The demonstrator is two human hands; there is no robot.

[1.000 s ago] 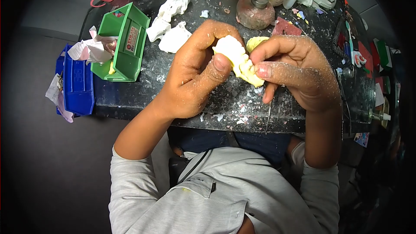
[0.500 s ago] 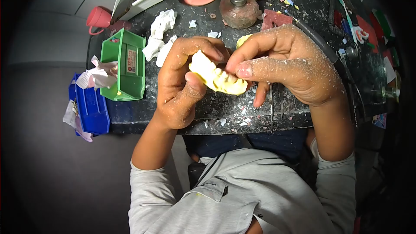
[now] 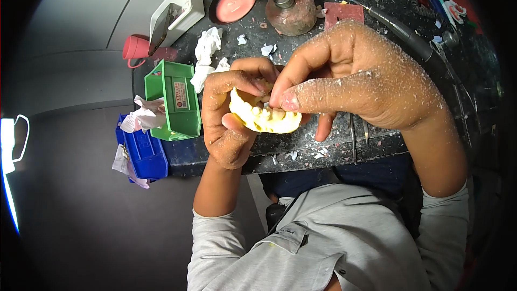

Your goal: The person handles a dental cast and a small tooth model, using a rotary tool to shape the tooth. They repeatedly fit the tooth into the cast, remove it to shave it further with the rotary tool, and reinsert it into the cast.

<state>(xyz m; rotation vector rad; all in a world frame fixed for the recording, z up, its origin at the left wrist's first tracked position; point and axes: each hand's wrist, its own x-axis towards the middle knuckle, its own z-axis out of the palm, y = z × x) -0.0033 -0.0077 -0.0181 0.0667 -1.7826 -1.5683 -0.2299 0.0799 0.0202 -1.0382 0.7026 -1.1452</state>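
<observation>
Near the middle of the view, a pale yellow dental model point(image 3: 264, 119) with a row of teeth is held above the table's front edge. My left hand point(image 3: 229, 113) wraps round its left side, thumb in front and fingers behind. White dust covers my right hand point(image 3: 353, 83), whose thumb and index finger are pressed together at the model's teeth on the right. Whether a small piece sits between those fingertips is hidden. Thin metal tools point(image 3: 353, 137) lie on the table below my right hand.
A green bin point(image 3: 180, 102) and a blue bin point(image 3: 142, 153) stand at the left. Behind are crumpled tissue point(image 3: 207, 48), a pink-filled dish point(image 3: 236, 4), a glass burner point(image 3: 291, 13) and a red wax sheet point(image 3: 343, 15). A handpiece point(image 3: 396, 29) lies right on the dusty black table point(image 3: 258, 164).
The view has shifted, so the table items appear turned and moved. The model is tilted differently in my left hand, its teeth turned more upward. My right fingers stay at the teeth.
</observation>
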